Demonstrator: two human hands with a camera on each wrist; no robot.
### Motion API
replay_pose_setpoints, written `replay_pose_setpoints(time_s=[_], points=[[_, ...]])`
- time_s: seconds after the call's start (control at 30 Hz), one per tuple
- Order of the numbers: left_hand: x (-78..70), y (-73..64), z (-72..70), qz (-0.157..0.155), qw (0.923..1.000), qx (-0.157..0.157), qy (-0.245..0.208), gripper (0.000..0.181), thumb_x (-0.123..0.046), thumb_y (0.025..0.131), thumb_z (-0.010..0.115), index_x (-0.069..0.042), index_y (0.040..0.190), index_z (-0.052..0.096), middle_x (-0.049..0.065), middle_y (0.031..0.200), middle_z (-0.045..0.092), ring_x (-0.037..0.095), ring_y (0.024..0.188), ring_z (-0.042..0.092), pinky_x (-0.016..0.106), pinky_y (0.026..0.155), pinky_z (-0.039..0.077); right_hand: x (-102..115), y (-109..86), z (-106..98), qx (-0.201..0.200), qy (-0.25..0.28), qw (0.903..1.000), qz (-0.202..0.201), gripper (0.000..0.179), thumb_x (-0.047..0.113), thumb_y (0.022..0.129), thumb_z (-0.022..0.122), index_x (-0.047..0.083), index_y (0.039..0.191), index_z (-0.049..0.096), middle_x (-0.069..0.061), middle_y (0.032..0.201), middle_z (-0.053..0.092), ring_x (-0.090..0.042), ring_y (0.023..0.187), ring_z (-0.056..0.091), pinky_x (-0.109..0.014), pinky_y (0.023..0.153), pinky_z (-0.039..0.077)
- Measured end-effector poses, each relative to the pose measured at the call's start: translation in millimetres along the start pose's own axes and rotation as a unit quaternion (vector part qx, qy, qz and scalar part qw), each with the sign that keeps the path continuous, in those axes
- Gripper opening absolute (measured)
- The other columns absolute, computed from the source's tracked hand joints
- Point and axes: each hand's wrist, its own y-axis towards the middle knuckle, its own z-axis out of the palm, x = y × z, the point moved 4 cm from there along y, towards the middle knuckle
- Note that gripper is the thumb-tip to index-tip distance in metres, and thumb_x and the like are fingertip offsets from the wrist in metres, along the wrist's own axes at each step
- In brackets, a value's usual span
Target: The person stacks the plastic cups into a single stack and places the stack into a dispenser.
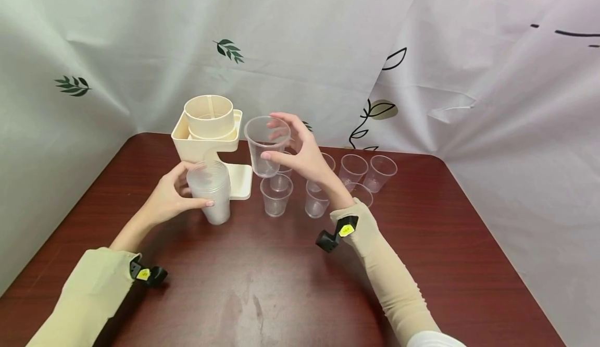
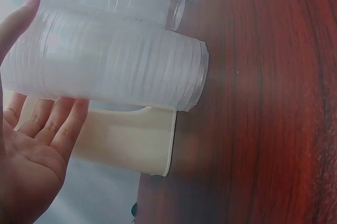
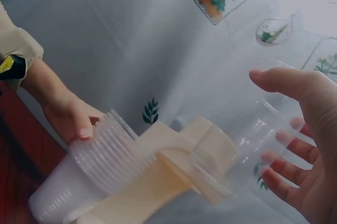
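My left hand (image 1: 170,191) grips a stack of clear plastic cups (image 1: 216,201), thumb on the near side and fingers round the far side. In the left wrist view the nested rims of the stack (image 2: 121,60) show, its base close over the table. Up to the right, my right hand (image 1: 302,149) holds a single clear plastic cup (image 1: 262,151) upright between thumb and fingers, raised above the table. The right wrist view has this cup (image 3: 247,139) overlapping the cream-coloured stand. Just behind the stack stands that cream stand (image 1: 204,141) with a round cup-shaped top and a flat base.
Several clear cups stand on the table to the right, among them a front cup (image 1: 275,201), a middle cup (image 1: 316,205) and a far-right cup (image 1: 380,174). My right forearm passes over some of them. A white patterned curtain (image 1: 300,39) hangs behind the dark red table (image 1: 262,284).
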Motion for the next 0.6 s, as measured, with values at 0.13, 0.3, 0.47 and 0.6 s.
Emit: replay_pose_setpoints(time_s=[0.13, 0.3, 0.47, 0.6], points=[[0.9, 0.0, 0.4, 0.003, 1.0000, 0.001, -0.008, 0.072, 0.012, 0.064, 0.081, 0.002, 0.126, 0.046, -0.019, 0.126, 0.049, -0.006, 0.101, 0.058, 0.010, 0.079, 0.052, 1.5, 4.6, 3.1, -0.001, 0.006, 1.0000, 0.005, 0.068, -0.008, 0.077, 0.071, 0.001, 0.138, 0.041, -0.018, 0.124, 0.052, -0.030, 0.106, 0.057, -0.036, 0.090, 0.053], [0.9, 0.0, 0.4, 0.004, 0.9999, 0.001, -0.014, 0.072, 0.012, 0.064, 0.081, 0.002, 0.126, 0.046, -0.018, 0.126, 0.049, -0.005, 0.100, 0.059, 0.010, 0.079, 0.053, 4.6, 11.2, 8.9, 0.002, 0.014, 0.9999, 0.004, 0.069, -0.008, 0.078, 0.071, 0.000, 0.139, 0.040, -0.017, 0.124, 0.051, -0.035, 0.109, 0.056, -0.035, 0.090, 0.053], [0.7, 0.2, 0.5, 0.000, 0.9999, 0.002, -0.013, 0.071, 0.011, 0.065, 0.081, 0.003, 0.125, 0.045, -0.018, 0.125, 0.050, -0.005, 0.100, 0.059, 0.010, 0.079, 0.053, 5.3, 16.1, 15.8, 0.005, 0.026, 0.9996, -0.005, 0.070, -0.009, 0.077, 0.071, -0.001, 0.139, 0.038, -0.021, 0.126, 0.051, -0.032, 0.107, 0.058, -0.036, 0.091, 0.053], [1.3, 0.6, 1.0, -0.003, 0.9999, 0.004, -0.011, 0.071, 0.011, 0.065, 0.081, 0.002, 0.126, 0.045, -0.018, 0.125, 0.050, -0.005, 0.101, 0.059, 0.011, 0.079, 0.053, 4.8, 19.1, 20.6, 0.005, 0.039, 0.9992, -0.007, 0.070, -0.010, 0.077, 0.070, 0.000, 0.138, 0.036, -0.022, 0.127, 0.052, -0.030, 0.107, 0.058, -0.036, 0.092, 0.053]])
